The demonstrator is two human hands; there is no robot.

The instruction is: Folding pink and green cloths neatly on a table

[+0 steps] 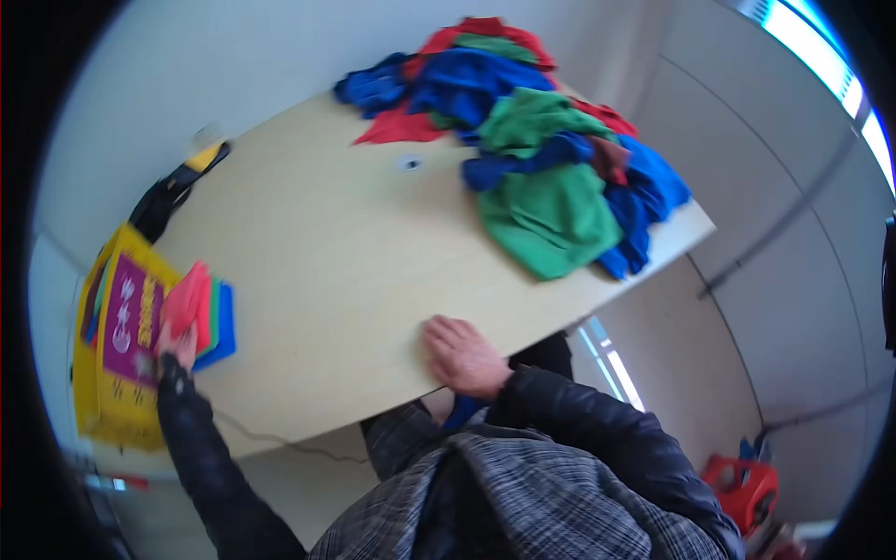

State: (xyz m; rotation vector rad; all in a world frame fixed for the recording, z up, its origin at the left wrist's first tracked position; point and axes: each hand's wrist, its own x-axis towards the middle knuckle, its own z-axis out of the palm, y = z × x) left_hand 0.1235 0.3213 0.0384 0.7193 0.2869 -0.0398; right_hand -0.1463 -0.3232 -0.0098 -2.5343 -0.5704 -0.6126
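At the far left of the table, my left hand (179,343) is closed on the lower end of a red folded cloth (189,297); its fingertips are partly hidden and blurred. Just right of it show the edges of a green folded cloth (215,313) and a blue folded cloth (227,322), close together against the red one. A yellow and purple box (123,387) stands directly beside that hand, with some coloured cloth showing at its far-left side. My right hand (462,355) lies flat on the table near its front edge, fingers stretched out and holding nothing.
A loose heap of blue, green and red cloths (551,215) covers the table's (327,252) far right. Behind the box lies a black and yellow item (182,187). A cable (252,431) hangs near the front edge. A red plastic stool (742,490) stands on the floor at right.
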